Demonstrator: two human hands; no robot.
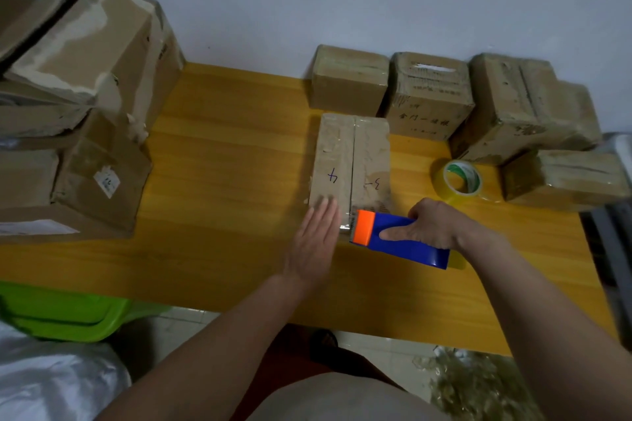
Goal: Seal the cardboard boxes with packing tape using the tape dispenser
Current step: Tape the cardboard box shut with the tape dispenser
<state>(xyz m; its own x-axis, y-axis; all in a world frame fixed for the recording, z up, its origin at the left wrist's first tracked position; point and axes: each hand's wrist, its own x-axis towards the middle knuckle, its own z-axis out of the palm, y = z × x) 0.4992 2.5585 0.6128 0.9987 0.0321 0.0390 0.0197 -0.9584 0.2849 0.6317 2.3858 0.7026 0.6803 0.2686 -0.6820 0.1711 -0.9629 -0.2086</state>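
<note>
A long cardboard box point(352, 161) with pen marks on its flaps lies in the middle of the yellow table point(222, 181), its centre seam running away from me. My left hand point(316, 239) lies flat with straight fingers on the box's near left corner. My right hand point(432, 225) grips a blue tape dispenser point(400, 239) with an orange front, whose nose sits at the box's near end on the seam. A short strip of clear tape shows between the dispenser nose and the box.
Several taped boxes point(427, 96) stand along the wall at the back right. A spare tape roll point(460, 181) lies right of the box. Large worn cartons point(78, 96) are stacked at the left. A green bin point(68, 311) sits below the table's near left edge.
</note>
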